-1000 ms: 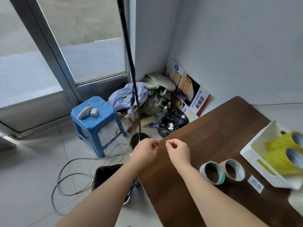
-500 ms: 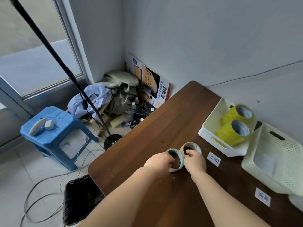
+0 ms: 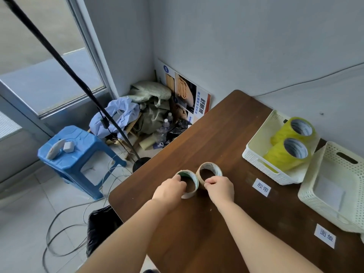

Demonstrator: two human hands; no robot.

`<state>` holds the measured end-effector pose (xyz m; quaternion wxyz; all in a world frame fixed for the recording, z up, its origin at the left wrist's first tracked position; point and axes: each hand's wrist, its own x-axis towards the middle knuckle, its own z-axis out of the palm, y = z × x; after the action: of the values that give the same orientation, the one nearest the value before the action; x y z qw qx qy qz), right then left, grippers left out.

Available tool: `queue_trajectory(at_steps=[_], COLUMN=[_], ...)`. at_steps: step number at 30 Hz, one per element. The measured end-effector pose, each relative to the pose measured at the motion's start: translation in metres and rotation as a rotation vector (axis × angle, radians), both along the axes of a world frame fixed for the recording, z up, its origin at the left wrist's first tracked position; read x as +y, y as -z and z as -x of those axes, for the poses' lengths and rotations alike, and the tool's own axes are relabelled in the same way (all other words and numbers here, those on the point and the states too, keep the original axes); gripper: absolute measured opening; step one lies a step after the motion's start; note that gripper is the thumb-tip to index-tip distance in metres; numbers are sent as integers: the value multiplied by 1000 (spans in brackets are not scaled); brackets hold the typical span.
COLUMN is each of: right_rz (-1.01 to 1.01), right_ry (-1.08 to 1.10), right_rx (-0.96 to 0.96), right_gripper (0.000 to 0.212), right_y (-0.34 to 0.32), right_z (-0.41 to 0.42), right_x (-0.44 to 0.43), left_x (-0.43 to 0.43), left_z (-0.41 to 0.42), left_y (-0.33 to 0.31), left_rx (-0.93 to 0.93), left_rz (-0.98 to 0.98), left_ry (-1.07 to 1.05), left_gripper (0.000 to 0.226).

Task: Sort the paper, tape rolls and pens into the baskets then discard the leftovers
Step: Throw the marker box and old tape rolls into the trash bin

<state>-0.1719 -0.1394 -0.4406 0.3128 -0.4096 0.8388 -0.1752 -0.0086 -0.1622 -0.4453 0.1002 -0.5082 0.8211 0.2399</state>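
Observation:
Two nearly empty tape rolls stand side by side on the brown table (image 3: 226, 134). My left hand (image 3: 170, 189) grips the green-lined roll (image 3: 190, 179) with fingers inside its core. My right hand (image 3: 219, 187) pinches the near rim of the tan roll (image 3: 209, 172). To the right, a cream basket (image 3: 256, 154) holds two yellow tape rolls (image 3: 289, 152). A second cream basket (image 3: 338, 196) beside it holds a white sheet of paper (image 3: 328, 191).
White labels (image 3: 261, 187) (image 3: 325, 235) lie on the table in front of the baskets. A black bin bag (image 3: 102, 227) sits on the floor by the table's left corner. A blue stool (image 3: 78, 154), cables, a black stand pole and clutter fill the floor to the left.
My hands moved from the table's left edge onto the two tape rolls and closed on them. The view swung right, bringing both baskets into sight.

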Motion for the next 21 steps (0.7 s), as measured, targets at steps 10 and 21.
queue_trajectory(at_steps=[10, 21], right_rz=[190, 180], right_ry=[-297, -768], right_rx=[-107, -188], right_gripper=[14, 10], right_y=[-22, -18], right_z=[-112, -231], right_x=[-22, -4], left_x=[4, 59], left_z=[-122, -244], left_y=[-19, -2], left_rx=[162, 46], left_rz=[251, 191], left_ry=[-531, -905], left_gripper=[13, 15])
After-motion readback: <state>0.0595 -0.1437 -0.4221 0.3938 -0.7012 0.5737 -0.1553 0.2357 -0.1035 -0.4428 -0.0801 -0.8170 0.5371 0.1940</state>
